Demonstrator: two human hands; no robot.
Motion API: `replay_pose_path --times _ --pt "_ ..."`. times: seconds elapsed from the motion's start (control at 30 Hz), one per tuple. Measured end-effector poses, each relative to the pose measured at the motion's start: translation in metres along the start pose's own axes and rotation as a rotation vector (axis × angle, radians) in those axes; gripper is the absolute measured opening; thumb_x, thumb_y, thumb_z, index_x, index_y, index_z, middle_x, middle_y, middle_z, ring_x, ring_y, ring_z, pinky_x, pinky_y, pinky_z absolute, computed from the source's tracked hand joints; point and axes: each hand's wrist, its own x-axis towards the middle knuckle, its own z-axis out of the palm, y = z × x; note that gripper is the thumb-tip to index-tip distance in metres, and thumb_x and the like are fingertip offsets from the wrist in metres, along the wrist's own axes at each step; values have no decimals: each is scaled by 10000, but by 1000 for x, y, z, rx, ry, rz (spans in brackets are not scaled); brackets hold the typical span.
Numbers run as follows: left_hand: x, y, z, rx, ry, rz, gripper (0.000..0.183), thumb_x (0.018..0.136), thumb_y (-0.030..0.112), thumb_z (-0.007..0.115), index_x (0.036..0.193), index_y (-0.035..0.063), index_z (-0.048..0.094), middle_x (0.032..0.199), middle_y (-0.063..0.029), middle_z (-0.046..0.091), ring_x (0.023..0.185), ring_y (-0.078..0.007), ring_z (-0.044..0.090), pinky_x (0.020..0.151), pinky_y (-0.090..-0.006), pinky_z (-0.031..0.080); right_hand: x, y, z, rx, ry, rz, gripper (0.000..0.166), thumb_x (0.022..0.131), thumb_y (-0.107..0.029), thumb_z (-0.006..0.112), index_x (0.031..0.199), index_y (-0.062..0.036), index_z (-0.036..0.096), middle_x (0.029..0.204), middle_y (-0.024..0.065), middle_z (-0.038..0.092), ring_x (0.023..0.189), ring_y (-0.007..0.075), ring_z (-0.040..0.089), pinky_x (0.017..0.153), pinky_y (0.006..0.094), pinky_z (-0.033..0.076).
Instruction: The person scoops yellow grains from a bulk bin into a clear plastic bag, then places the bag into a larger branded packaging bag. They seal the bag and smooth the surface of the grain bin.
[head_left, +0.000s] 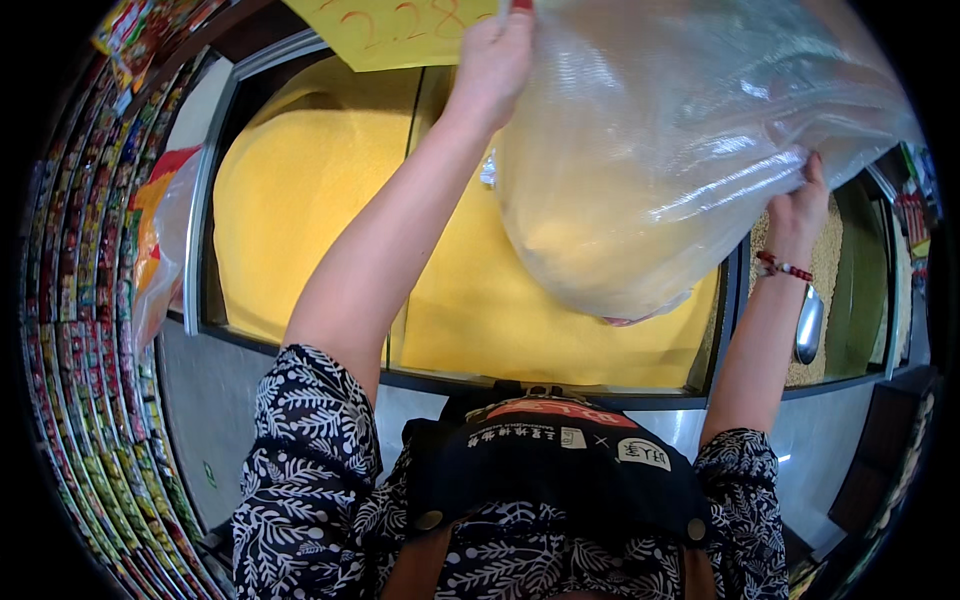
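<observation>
A large clear plastic bag hangs over a bin of fine yellow grain. My left hand grips the bag's left edge near the top of the view. On the right side, my right hand pinches the crumpled plastic, with a beaded bracelet on that wrist. The bag's rounded lower end sags above the grain, and yellow shows through it. Whether anything is inside the bag I cannot tell. Part of a metallic object peeks out beside the bag's left edge.
A thin divider separates this grain from more yellow grain at left. To the right, a metal scoop lies by pale grain. A yellow price sign hangs above. Shelves of packets line the left; a plastic bag sits nearby.
</observation>
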Motion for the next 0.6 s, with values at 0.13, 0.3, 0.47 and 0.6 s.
replay_pose_path --times 0.13,0.3,0.47,0.6 --pt "-3 4 1 -98 -53 97 428 915 372 377 914 10 605 761 -4 560 697 -72 467 625 -224 384 -6 -16 7 -47 31 -18 322 924 -165 346 1199 -5 395 1204 160 442 1103 294 434 970 450 332" --pt "-19 41 -8 -44 -33 58 447 921 369 355 993 -16 571 890 -57 582 798 -128 524 703 -250 413 -24 -37 23 -24 -52 9 315 926 -164 344 1191 -4 403 1207 158 440 1109 283 427 972 441 329" --pt "-27 77 -7 -394 -180 179 461 935 354 302 1122 -24 489 1063 -121 550 968 -187 524 833 -298 418 -22 -61 48 -159 -88 -90 335 933 -183 325 1204 7 378 1226 162 421 1122 296 413 977 446 321" --pt "-25 80 -5 -581 -230 145 418 942 297 291 1179 -20 424 1100 -130 521 964 -208 523 834 -319 435 -48 -98 69 -71 -309 43 310 925 -182 364 1197 -38 396 1240 171 415 1059 296 451 929 433 372"
